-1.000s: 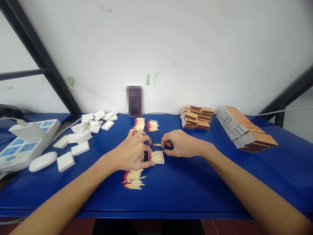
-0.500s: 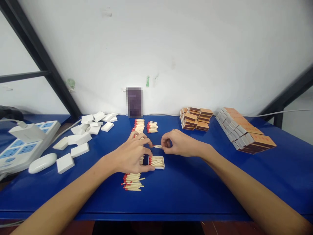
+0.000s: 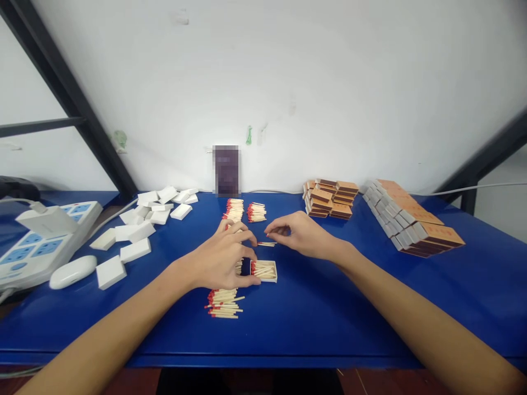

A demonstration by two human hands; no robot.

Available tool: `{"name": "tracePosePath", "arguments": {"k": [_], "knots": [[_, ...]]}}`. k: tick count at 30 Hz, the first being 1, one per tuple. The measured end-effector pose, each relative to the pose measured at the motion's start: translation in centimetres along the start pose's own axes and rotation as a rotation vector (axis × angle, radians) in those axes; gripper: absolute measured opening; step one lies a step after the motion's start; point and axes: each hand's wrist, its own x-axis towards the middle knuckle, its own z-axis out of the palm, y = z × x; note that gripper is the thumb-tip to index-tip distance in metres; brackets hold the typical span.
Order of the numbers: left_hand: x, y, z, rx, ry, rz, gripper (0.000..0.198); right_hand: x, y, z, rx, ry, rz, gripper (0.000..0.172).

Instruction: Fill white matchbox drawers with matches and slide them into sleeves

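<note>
Head view: left hand [image 3: 226, 255], right hand [image 3: 304, 236], one white tray [image 3: 276, 272].
We list the white tray, holding red-tipped matches [image 3: 264, 270], gripped between the left hand's thumb and fingertip; the right hand, fingers bent, tips close together, whether on anything we cannot tell; a few loose matches [image 3: 268, 244] just beside those tips; we also note a match pile [image 3: 225, 305] on the left hand's near side and stacked matchboxes [image 3: 332, 198] beyond the right hand.

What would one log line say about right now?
left hand: holds left end of tray | right hand: near loose matches | tray: red-tipped matches inside | orange matchboxes: stacked at right
</note>
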Motion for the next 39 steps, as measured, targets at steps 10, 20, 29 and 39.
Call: {"name": "tracePosePath", "arguments": {"k": [10, 20, 29, 39], "knots": [[-0.1, 0.0, 0.0, -0.004, 0.01, -0.002, 0.034, 0.3, -0.1, 0.9, -0.264, -0.037, -0.118, 0.016], [0.0, 0.0, 0.0, -0.002, 0.006, -0.011, 0.035, 0.3, 0.2, 1.7, -0.243, -0.046, -0.154, 0.02], [-0.1, 0.0, 0.1, 0.002, 0.002, -0.007, 0.035, -0.2, -0.2, 0.9, -0.241, -0.052, -0.128, 0.017], [0.0, 0.1, -0.1, -0.005, 0.003, -0.012, 0.034, 0.1, 0.4, 1.2, -0.21, -0.076, -0.117, 0.018]]}}
